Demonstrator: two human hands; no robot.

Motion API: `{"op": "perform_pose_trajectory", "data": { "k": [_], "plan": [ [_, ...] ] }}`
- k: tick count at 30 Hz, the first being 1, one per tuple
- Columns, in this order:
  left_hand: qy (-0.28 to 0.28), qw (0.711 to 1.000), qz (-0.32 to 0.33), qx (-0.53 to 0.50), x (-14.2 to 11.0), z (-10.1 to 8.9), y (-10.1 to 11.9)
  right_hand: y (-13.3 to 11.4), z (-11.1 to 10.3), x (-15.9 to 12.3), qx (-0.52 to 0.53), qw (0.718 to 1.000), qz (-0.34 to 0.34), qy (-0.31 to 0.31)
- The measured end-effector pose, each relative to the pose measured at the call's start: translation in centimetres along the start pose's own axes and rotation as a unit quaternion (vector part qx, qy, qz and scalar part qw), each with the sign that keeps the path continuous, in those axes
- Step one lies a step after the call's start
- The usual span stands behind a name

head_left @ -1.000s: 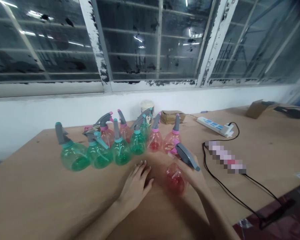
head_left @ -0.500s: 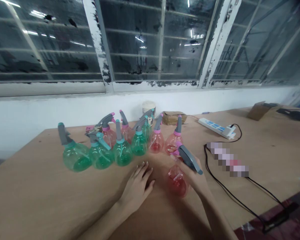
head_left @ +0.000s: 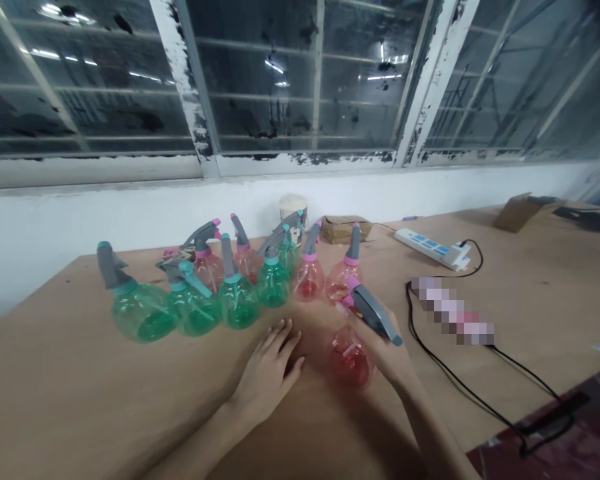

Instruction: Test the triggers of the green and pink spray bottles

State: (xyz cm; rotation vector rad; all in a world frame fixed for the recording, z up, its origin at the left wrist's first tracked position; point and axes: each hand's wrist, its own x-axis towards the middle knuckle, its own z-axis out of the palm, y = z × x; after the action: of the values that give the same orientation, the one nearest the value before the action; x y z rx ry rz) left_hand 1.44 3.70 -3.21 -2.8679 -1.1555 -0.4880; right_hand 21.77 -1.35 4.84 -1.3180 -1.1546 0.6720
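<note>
My right hand (head_left: 385,347) is wrapped round the neck of a red spray bottle (head_left: 349,360) with a grey and pink trigger head. Its round, see-through body shows below my fingers. Palm down on the wooden table, my left hand (head_left: 267,373) lies with its fingers spread and holds nothing. Just beyond it stand green spray bottles with teal collars, among them a near one (head_left: 240,307) and another at the far left (head_left: 143,313). Red spray bottles with pink collars stand among and beside them, one (head_left: 309,280) in the middle and one (head_left: 343,277) behind my right hand.
A white power strip (head_left: 433,250) with a black cord lies at the right, near a blurred-out patch (head_left: 453,310). Against the wall are a small cardboard box (head_left: 345,229) and a pale tub (head_left: 293,208). An open carton (head_left: 523,213) stands farther right.
The view has shifted a little, so the bottles and table appear slightly more to the left and higher. Both hands keep nearly the same pose, the right one still round the red spray bottle.
</note>
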Motion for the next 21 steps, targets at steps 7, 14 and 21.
{"op": "perform_pose_trajectory", "data": {
  "k": [7,14,21],
  "plan": [
    [0.017,1.000,0.002,-0.015,0.0,0.2,-0.1,0.1,-0.2,0.7,-0.004,1.000,0.016,-0.016],
    [0.011,1.000,0.001,-0.014,-0.1,0.1,0.0,0.1,0.6,1.3,-0.006,0.999,0.003,-0.046],
    [0.002,1.000,0.010,0.006,0.0,0.1,0.1,0.2,2.2,2.2,-0.002,0.998,0.010,-0.062]
  ]
}}
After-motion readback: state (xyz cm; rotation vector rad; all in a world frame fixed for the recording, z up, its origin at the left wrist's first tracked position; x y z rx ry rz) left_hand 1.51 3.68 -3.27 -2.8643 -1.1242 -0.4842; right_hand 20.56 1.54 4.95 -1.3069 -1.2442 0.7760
